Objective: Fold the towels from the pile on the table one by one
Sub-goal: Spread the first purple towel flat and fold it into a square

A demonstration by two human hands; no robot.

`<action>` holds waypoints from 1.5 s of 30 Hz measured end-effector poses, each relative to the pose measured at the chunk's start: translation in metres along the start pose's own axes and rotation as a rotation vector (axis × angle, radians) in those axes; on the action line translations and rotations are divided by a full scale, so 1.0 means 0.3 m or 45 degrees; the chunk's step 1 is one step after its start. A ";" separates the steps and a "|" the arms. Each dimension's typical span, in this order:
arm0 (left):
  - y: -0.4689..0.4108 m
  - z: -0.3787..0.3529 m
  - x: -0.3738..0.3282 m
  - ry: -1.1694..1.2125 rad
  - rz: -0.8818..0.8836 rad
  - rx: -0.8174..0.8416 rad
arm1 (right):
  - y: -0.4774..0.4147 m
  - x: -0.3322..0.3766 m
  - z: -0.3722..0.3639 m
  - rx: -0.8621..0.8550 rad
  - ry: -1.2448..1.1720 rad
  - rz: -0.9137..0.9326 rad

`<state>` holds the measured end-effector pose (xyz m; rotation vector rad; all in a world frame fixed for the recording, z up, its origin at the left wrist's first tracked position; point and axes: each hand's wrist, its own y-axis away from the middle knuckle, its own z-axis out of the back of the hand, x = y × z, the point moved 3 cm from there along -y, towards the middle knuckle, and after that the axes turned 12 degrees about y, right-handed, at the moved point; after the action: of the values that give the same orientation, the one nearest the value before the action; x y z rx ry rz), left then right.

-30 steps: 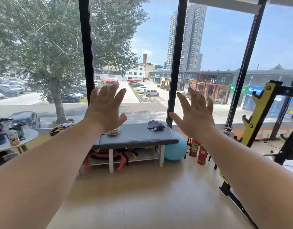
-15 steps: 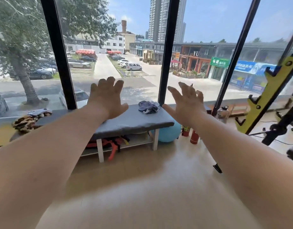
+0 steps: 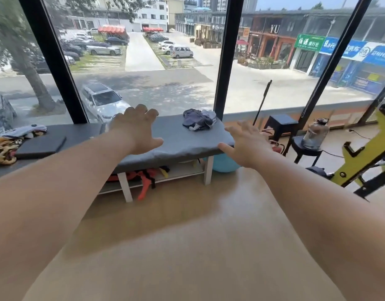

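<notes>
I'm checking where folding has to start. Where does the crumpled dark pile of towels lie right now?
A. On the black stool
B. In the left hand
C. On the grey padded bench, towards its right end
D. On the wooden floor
C: the crumpled dark pile of towels sits on the grey padded bench near its right end, with both hands open and empty.

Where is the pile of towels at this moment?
In the head view, the pile of towels lies on the grey padded table's far right end, by the window, between both open hands.

Hands lower, towel pile closer
</notes>
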<state>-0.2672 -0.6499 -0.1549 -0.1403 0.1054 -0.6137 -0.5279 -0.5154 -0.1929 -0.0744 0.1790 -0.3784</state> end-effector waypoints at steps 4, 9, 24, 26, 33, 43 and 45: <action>-0.257 -0.100 -0.018 0.068 0.094 0.025 | -0.275 -0.076 -0.061 0.011 0.029 0.077; -0.569 -0.227 -0.056 0.131 0.030 0.095 | -0.572 -0.122 -0.167 0.067 -0.022 0.112; -1.628 -0.733 0.119 0.208 -0.155 0.336 | -1.538 -0.199 -0.535 0.371 -0.010 -0.081; -1.749 -0.786 0.140 0.236 -0.136 0.364 | -1.647 -0.216 -0.579 0.394 -0.038 -0.103; -2.142 -0.996 0.118 0.289 -0.062 0.455 | -2.034 -0.322 -0.806 0.475 -0.108 -0.117; -2.616 -1.256 0.011 0.349 0.177 0.558 | -2.601 -0.500 -1.136 0.617 -0.263 0.043; -2.697 -1.299 -0.003 0.380 0.213 0.573 | -2.703 -0.524 -1.173 0.633 -0.290 0.060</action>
<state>-0.7801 -1.3423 -0.4077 0.3942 0.2612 -0.4751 -1.0300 -1.2219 -0.4276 0.3755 -0.1408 -0.3554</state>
